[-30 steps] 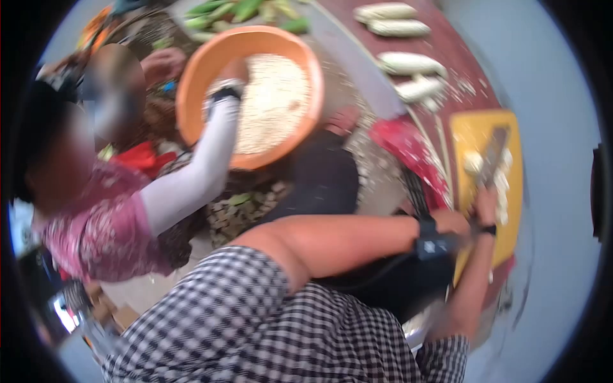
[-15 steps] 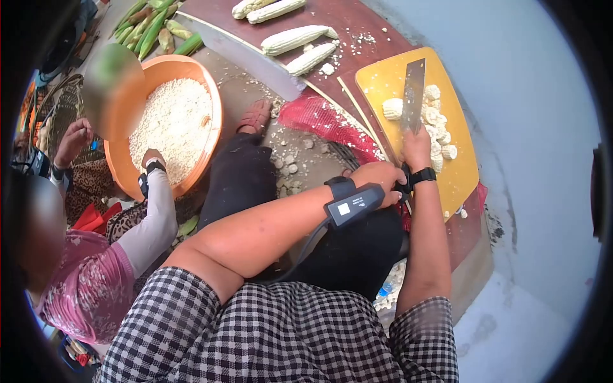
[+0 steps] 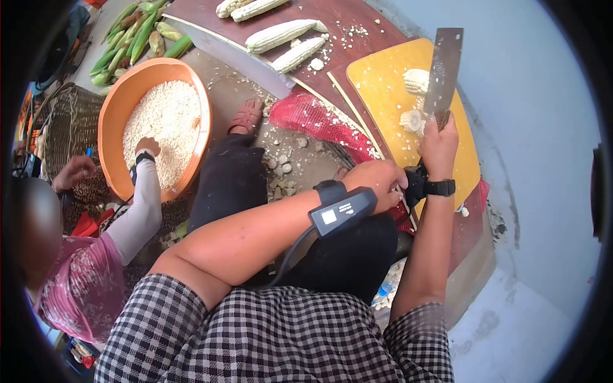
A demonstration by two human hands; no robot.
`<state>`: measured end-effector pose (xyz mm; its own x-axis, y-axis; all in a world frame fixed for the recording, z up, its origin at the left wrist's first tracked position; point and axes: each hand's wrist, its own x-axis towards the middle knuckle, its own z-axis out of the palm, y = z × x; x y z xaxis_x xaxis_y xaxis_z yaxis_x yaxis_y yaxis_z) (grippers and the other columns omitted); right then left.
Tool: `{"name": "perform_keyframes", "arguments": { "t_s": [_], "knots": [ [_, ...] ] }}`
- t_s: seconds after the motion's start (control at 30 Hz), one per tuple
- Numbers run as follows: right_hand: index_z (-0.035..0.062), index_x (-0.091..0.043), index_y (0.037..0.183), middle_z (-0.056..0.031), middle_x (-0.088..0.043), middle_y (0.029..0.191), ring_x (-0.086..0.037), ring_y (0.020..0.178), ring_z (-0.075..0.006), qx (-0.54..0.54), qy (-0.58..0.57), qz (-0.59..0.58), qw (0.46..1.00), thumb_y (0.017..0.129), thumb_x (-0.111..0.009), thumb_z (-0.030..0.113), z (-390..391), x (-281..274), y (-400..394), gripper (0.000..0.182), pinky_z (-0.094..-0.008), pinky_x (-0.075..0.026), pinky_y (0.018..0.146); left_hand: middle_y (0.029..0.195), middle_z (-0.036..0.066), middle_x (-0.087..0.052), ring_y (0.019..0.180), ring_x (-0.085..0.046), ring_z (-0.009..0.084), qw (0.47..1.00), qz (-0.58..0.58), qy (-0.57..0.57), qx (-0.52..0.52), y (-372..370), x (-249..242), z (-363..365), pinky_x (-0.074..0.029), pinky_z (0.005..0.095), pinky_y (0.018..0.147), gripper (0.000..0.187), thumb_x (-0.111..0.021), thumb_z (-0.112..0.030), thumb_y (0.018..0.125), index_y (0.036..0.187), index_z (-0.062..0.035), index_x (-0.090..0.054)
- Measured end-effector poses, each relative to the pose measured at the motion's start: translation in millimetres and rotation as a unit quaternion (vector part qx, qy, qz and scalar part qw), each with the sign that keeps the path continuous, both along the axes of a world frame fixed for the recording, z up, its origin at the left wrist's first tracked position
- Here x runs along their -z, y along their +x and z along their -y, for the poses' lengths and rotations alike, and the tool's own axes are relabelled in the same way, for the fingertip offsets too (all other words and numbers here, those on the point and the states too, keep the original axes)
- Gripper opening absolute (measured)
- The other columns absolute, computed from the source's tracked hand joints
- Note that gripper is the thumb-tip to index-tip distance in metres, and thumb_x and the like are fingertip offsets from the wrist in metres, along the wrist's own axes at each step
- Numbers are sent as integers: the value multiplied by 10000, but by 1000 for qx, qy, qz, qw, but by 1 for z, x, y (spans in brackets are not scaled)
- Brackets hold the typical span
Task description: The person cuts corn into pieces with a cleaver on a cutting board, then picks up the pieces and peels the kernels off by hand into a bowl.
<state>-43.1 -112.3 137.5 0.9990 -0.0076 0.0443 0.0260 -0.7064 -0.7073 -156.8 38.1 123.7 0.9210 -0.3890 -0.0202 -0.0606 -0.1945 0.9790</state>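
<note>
My right hand (image 3: 439, 147) grips the handle of a cleaver (image 3: 444, 70), its broad blade pointing up over the right part of a yellow cutting board (image 3: 377, 76). Cut white corn pieces (image 3: 412, 121) lie on the board at the blade's left side; the blade hides part of the board. My left hand (image 3: 380, 182) is beside my right wrist, at the near left edge of the board. Its fingers are curled near the black device (image 3: 416, 185) strapped to that wrist, and what they hold, if anything, is hidden.
Whole white cobs (image 3: 281, 36) lie on the dark red table (image 3: 345, 54). Left of it, a co-worker's hand (image 3: 147, 145) is in an orange basin (image 3: 112, 127) of kernels. Also there are green corn ears (image 3: 143, 35), a wicker basket (image 3: 67, 127) and a red mesh bag (image 3: 306, 118).
My right hand has moved right and slightly down with the cleaver, whose blade now covers the right-hand corn pieces. My left hand stays by that wrist. The whole view has shifted slightly.
</note>
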Motion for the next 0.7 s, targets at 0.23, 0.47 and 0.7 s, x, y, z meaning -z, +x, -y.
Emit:
{"name": "perform_keyframes", "arguments": {
  "t_s": [0.23, 0.47, 0.7],
  "knots": [
    [-56, -518, 1158, -271, -634, 930, -633, 867, -394, -19, -61, -74, 995, 852, -547, 74, -7, 63, -1, 334, -423, -493, 781, 819, 124, -624, 780, -630, 280, 1000, -19, 20, -1, -4, 1, 1, -501, 375, 705, 275, -668, -144, 755, 1007, -36, -652],
    [-55, -523, 1129, -222, -641, 864, -651, 763, -335, -32, -111, -10, 993, 867, -551, 115, 4, 70, 3, 313, -420, -510, 702, 875, 123, -632, 821, -633, 271, 999, -21, 47, 6, -7, -3, -3, -507, 372, 726, 283, -669, -126, 752, 1025, -52, -650],
    [-29, -539, 1104, -235, -638, 928, -617, 855, -397, 31, 99, 44, 994, 906, -498, 144, -35, -66, -11, 266, -439, -478, 764, 898, 127, -638, 846, -632, 290, 999, -30, 13, -2, -6, -8, -6, -505, 367, 752, 232, -640, -87, 754, 984, -58, -659]
  ]
}}
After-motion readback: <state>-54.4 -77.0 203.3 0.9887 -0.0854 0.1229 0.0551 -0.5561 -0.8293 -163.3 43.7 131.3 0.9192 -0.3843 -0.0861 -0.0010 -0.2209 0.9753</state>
